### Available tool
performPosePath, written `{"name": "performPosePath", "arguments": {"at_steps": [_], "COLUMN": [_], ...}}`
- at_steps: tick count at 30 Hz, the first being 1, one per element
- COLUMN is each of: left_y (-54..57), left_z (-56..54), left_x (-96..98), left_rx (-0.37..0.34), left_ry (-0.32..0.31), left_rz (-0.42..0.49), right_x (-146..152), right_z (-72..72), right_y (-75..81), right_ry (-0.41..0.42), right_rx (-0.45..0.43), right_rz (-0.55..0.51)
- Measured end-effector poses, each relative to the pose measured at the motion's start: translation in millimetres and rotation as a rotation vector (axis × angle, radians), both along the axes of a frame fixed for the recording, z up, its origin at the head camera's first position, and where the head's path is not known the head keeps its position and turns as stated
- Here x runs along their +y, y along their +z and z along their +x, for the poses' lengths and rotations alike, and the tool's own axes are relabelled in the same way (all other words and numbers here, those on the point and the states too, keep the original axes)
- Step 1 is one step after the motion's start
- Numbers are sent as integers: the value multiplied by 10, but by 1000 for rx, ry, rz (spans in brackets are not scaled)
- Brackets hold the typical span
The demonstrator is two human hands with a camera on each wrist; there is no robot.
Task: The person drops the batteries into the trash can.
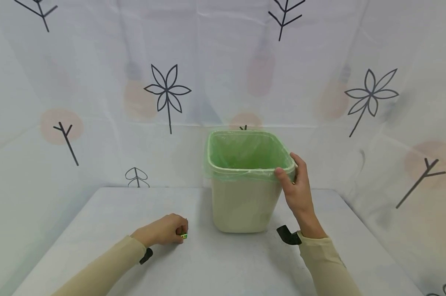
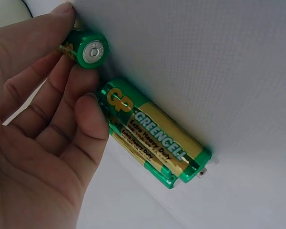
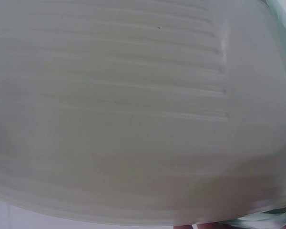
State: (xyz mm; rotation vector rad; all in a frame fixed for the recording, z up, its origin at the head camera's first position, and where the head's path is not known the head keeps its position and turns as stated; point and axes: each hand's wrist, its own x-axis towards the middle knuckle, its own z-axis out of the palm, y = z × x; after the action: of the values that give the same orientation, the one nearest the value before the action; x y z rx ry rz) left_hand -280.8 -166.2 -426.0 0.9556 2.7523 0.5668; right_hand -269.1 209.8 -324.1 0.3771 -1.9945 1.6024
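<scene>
My left hand (image 1: 166, 230) is low over the table, left of a white bin (image 1: 245, 203). In the left wrist view its thumb and fingers pinch a green and gold battery (image 2: 88, 50), whose flat end faces the camera. Close by, a GP Greencell battery (image 2: 155, 129) and another battery (image 2: 143, 155) sit side by side, touched by the curled fingers; I cannot tell whether these are held. My right hand (image 1: 300, 195) grips the bin's near right rim, thumb at the front. A green bag (image 1: 245, 150) lines the upright bin and folds over its rim. The ribbed bin wall (image 3: 133, 119) fills the right wrist view.
The table (image 1: 223, 263) is white. Behind and around it hangs a white cloth (image 1: 215, 82) printed with leaves and flowers. The bin stands near the table's back edge.
</scene>
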Motion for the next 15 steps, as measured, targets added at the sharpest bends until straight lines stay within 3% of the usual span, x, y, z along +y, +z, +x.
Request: {"name": "performPosePath", "arguments": {"at_steps": [15], "left_y": [18], "left_z": [19], "left_x": [5], "left_rx": [-1], "left_ry": [6], "left_rz": [18], "right_x": [25], "right_z": [-37], "right_y": [-25], "right_ry": [-7], "right_rx": [0], "right_rz": [7]}}
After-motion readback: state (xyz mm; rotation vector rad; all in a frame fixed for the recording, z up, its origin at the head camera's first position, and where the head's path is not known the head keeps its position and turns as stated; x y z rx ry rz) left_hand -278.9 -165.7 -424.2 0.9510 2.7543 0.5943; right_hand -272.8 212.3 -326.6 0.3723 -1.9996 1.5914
